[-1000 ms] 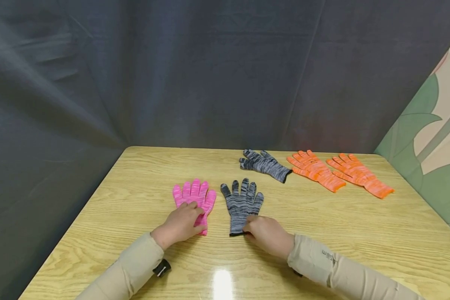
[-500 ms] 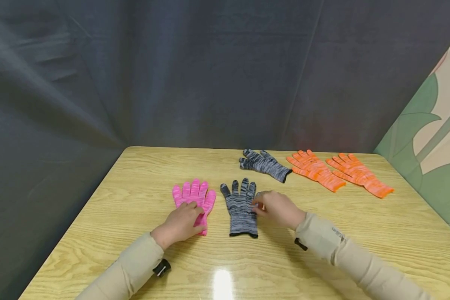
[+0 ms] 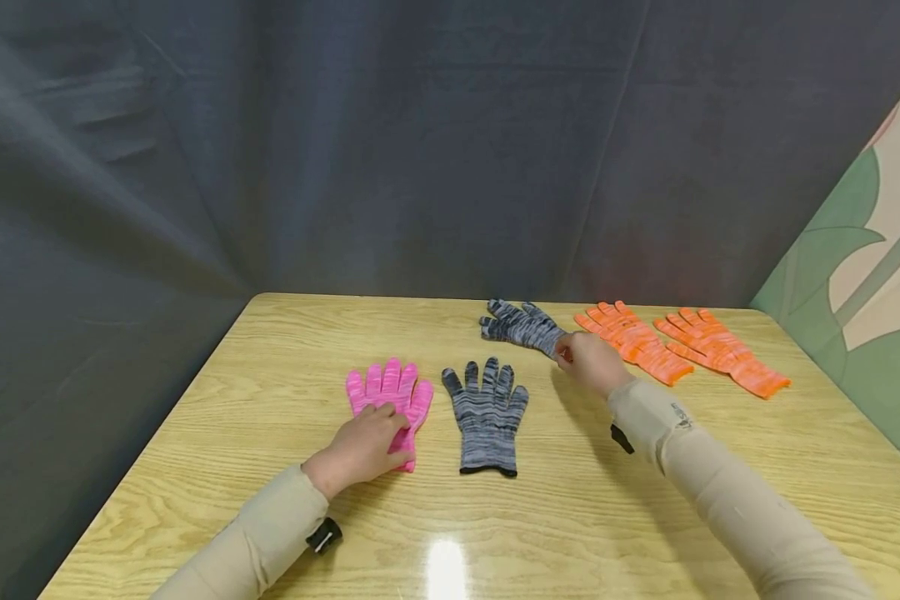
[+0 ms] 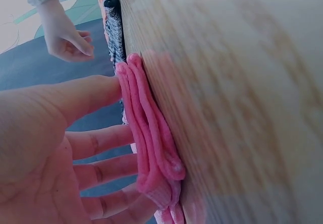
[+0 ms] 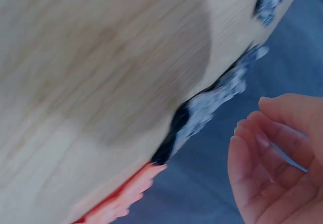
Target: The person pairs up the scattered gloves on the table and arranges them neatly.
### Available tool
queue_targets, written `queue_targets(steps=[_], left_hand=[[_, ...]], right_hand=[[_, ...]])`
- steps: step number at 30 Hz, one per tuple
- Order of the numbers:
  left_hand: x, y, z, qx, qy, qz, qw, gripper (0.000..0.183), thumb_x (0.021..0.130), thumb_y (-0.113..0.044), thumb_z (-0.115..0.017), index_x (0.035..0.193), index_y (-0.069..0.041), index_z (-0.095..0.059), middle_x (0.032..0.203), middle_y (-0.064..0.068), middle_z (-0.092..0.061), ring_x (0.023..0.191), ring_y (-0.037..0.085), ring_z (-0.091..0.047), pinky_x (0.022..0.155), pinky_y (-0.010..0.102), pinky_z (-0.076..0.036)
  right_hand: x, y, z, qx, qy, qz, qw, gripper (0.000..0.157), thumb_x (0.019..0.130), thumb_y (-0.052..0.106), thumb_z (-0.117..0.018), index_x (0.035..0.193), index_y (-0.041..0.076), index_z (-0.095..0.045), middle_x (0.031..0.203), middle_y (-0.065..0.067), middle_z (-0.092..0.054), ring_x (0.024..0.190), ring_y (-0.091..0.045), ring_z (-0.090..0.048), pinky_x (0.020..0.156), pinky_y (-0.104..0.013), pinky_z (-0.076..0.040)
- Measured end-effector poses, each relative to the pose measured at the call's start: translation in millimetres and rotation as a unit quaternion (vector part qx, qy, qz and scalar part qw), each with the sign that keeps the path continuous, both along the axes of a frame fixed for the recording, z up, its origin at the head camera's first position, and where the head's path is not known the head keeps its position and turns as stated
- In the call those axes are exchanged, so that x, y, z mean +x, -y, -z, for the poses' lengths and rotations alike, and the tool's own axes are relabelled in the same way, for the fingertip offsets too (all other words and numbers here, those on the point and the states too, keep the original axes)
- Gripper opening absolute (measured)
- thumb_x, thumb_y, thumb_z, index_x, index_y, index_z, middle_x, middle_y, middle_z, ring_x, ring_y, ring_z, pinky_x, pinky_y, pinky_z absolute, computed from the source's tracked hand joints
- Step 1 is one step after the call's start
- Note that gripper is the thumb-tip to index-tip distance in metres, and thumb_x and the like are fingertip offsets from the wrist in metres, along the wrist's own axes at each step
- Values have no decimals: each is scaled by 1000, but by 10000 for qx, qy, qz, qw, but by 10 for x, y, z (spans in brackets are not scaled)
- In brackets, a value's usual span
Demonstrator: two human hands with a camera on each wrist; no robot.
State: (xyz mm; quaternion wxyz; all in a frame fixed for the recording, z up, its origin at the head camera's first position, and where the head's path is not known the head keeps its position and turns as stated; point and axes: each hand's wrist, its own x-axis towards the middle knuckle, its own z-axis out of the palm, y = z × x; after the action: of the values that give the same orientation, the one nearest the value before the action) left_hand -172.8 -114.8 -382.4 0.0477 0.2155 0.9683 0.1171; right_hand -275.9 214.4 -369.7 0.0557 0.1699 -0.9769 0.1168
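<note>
A pink knit glove (image 3: pixel 390 383) lies flat, fingers pointing away, and my left hand (image 3: pixel 363 442) rests on its lower palm and cuff. In the left wrist view, relaxed fingers (image 4: pixel 108 171) and thumb touch the layered pink cuff (image 4: pixel 149 128). To its right lies a grey-black striped glove (image 3: pixel 487 421), dark cuff toward me. Farther back is a second grey-black glove (image 3: pixel 521 325); my right hand (image 3: pixel 594 362) overlaps its cuff in the head view. The right wrist view shows loosely bent right fingers (image 5: pixel 245 158) just apart from that glove (image 5: pixel 212 103), holding nothing.
Two orange gloves (image 3: pixel 637 342) lie side by side at the back right of the wooden table (image 3: pixel 217 400). Dark cloth (image 3: pixel 420 167) hangs behind and along the left side. A patterned wall covering (image 3: pixel 832 250) stands on the right.
My right hand has left the near grey glove's cuff and moved up and right to the rear grey glove's cuff. The left hand and all the gloves have stayed in place.
</note>
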Motion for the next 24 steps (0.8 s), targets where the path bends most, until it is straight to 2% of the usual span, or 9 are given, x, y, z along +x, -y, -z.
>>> queue_targets(steps=[5, 12, 19, 24], left_hand=[[6, -4, 1, -20, -5, -2, 10000, 36, 80, -30, -72, 104, -3, -65, 85, 3, -51, 74, 17, -42, 60, 30, -39], [15, -4, 2, 13, -16, 18, 10000, 35, 80, -29, -72, 102, -3, -64, 82, 2, -48, 72, 17, -40, 58, 29, -36], [-3, -8, 12, -43, -33, 4, 10000, 35, 80, -30, -72, 102, -3, -65, 82, 2, -49, 73, 17, -40, 58, 29, -36], [-5, -11, 9, -35, -40, -17, 10000, 35, 80, -29, -72, 102, -3, -65, 83, 2, -49, 73, 17, -41, 58, 29, -37]], right_hand=[[-158, -125, 63, -112, 301, 337, 9989, 23, 86, 7, -60, 105, -5, -67, 92, -19, -68, 77, -27, -64, 67, -40, -54], [-296, -247, 166, -183, 454, 666, 9966, 30, 87, 8, -58, 112, -10, -61, 107, -27, -64, 94, -37, -62, 82, -48, -52], [-424, -272, 188, -17, 637, 814, 9946, 35, 89, 10, -55, 117, -12, -57, 119, -30, -58, 108, -43, -56, 90, -51, -47], [-516, -264, 214, 102, 692, 691, 9952, 33, 89, 10, -57, 114, -11, -60, 116, -28, -61, 106, -42, -58, 90, -50, -48]])
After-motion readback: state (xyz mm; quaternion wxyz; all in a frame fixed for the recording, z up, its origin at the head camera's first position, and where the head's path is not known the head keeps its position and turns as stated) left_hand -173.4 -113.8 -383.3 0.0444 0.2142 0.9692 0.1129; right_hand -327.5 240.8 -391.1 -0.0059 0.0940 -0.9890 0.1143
